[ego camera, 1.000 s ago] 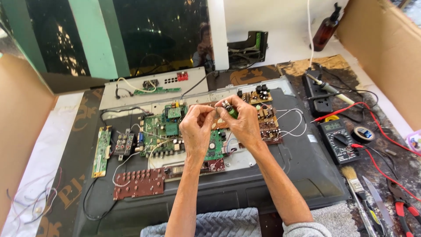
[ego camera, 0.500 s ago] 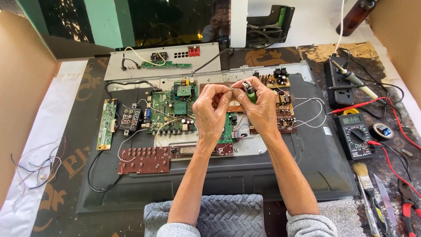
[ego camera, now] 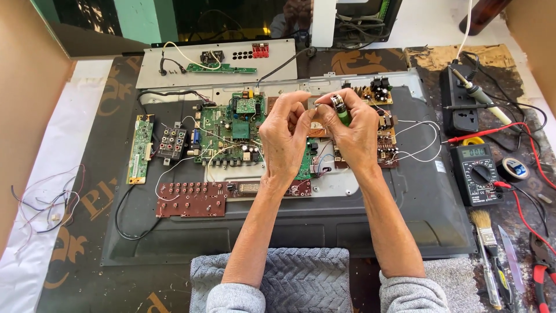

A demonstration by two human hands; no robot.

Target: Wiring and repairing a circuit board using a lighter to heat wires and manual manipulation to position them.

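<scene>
— What holds the parts here?

— The open back shell of the flat television (ego camera: 405, 208); several circuit boards lie in it, the green main board (ego camera: 231, 133) among them.

— And the hands?

— Above its middle. The right hand (ego camera: 353, 130) is closed around a green lighter (ego camera: 341, 110), upright, metal head up. The left hand (ego camera: 286, 136) pinches closed beside it; on what, I cannot tell.

— Counts?

— One lighter, two hands, one multimeter (ego camera: 476, 174).

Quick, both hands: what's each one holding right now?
Left hand: closed, fingertips pinched together; what they grip cannot be told.
Right hand: closed on a green lighter.
</scene>
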